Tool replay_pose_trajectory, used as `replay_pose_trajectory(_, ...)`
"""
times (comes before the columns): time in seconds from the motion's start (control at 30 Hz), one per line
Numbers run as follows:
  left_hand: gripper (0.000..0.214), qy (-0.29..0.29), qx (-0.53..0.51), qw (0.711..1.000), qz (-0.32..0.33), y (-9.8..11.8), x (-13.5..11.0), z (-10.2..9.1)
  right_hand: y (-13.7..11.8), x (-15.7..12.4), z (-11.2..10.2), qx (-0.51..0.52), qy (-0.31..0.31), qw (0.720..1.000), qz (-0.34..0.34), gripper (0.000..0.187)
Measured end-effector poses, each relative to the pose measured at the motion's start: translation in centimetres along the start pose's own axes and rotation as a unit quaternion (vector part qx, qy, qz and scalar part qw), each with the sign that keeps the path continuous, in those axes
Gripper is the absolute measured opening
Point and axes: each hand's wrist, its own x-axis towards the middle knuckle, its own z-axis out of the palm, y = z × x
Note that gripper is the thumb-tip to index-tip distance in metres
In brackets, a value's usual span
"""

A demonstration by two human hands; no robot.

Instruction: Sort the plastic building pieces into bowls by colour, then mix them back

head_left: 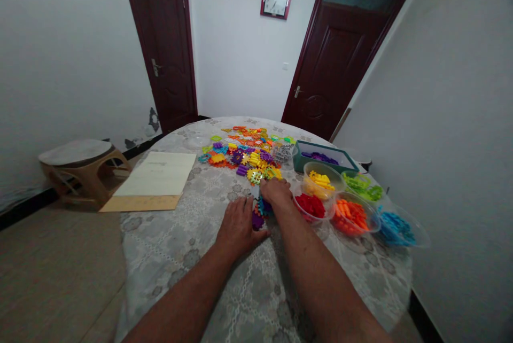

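My left hand [239, 225] rests low over the table, its thumb and fingers around a purple toy gear [257, 220]. Just beyond that gear, blue gear pieces [264, 206] show in the gap between my hands, with a bit of orange beside them. My right hand [276, 192] is closed above the blue pieces; its fingertips are mostly hidden, and so is whatever they grip. Right beyond my hands lies a heap of colourful gear pieces, with a yellow-green gear [255, 176] at its near edge and yellow connector pieces [256, 160] on top.
To the right stand clear bowls of red pieces [311, 205], orange pieces [350, 216], yellow pieces [320, 181], green pieces [363, 187] and blue pieces [397, 228]. Behind them is a teal box [298, 160]. A paper sheet [156, 173] lies left; a stool [86, 172] stands beyond the table edge.
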Motion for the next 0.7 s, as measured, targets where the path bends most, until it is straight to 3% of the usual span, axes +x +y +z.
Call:
replay_pose_trajectory(0.13, 0.094, 0.012, -0.008, 1.000, 0.004, -0.2, 0.1, 0.3, -0.2, -2.8, 1.0, -0.011, 0.038, 0.999, 0.027, 0.063)
replay_pose_trajectory(0.33, 0.079, 0.042, -0.070, 0.997, 0.014, -1.0, 0.5, 0.5, 0.9, -5.9, 2.1, 0.012, 0.053, 0.995, -0.080, 0.047)
replay_pose_trajectory(0.5, 0.075, 0.051, -0.141, 0.989, -0.002, -1.5, 1.2, 0.0, 2.2, -6.6, 2.5, 0.061, 0.070, 0.985, -0.149, 0.033)
replay_pose_trajectory(0.7, 0.068, 0.054, -0.218, 0.972, -0.077, -1.2, 2.5, -1.3, 2.6, -6.2, 2.7, 0.136, 0.097, 0.975, -0.143, 0.038)
